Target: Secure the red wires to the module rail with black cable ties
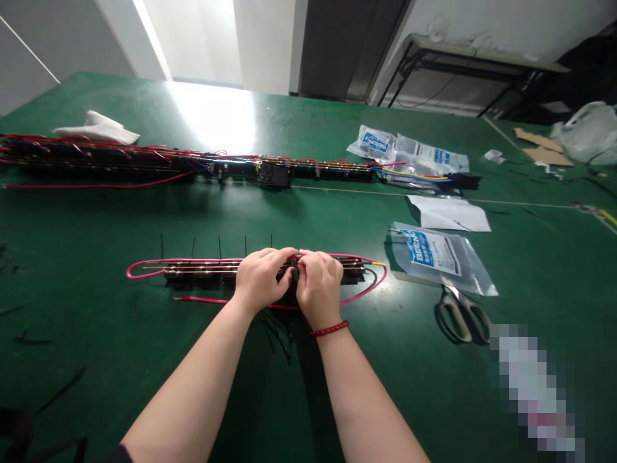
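Our bench: a long worktable with a green top (81,360)
Nearest us: a black connector strip looped with red wire (197,273)
Beyond it: a longer black harness with red wires (116,161)
Right side: a clear plastic bag with a blue label (434,257); black-handled steel scissors (463,315)
Far left: a crumpled white cloth (96,127)

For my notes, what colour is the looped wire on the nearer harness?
The wire is red, best in the head view.

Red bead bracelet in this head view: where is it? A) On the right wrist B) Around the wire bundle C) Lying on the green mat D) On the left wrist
A: the red bead bracelet sits on the wrist just behind the right hand, on the arm entering from the lower right.
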A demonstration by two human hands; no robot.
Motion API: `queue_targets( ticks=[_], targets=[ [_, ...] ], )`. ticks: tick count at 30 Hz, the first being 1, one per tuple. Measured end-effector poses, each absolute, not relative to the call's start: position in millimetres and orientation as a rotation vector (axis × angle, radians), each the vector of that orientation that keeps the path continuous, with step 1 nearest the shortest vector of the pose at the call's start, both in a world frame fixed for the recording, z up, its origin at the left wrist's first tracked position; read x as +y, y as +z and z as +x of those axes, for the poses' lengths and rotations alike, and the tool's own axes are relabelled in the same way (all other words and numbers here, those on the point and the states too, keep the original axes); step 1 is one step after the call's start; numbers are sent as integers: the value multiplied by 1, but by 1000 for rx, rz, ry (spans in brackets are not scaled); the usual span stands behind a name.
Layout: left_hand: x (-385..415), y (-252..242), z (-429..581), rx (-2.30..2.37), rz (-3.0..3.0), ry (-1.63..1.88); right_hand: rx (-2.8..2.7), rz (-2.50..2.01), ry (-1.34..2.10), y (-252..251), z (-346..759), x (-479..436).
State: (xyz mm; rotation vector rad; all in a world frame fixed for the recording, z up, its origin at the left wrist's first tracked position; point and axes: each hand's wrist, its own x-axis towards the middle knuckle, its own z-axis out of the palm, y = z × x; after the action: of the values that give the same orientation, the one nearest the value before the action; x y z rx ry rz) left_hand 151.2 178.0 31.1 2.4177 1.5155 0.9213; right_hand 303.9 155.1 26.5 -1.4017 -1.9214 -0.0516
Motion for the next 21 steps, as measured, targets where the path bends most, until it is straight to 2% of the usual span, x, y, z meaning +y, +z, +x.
queue_targets(
  ticks=[8, 21],
  targets=[
    [178, 30, 151, 1512, 2436, 954, -1838, -1486, 142, 19, 302, 161],
    [178, 31, 151, 1512, 2463, 921, -1777, -1500, 163, 20, 304, 163]
  ],
)
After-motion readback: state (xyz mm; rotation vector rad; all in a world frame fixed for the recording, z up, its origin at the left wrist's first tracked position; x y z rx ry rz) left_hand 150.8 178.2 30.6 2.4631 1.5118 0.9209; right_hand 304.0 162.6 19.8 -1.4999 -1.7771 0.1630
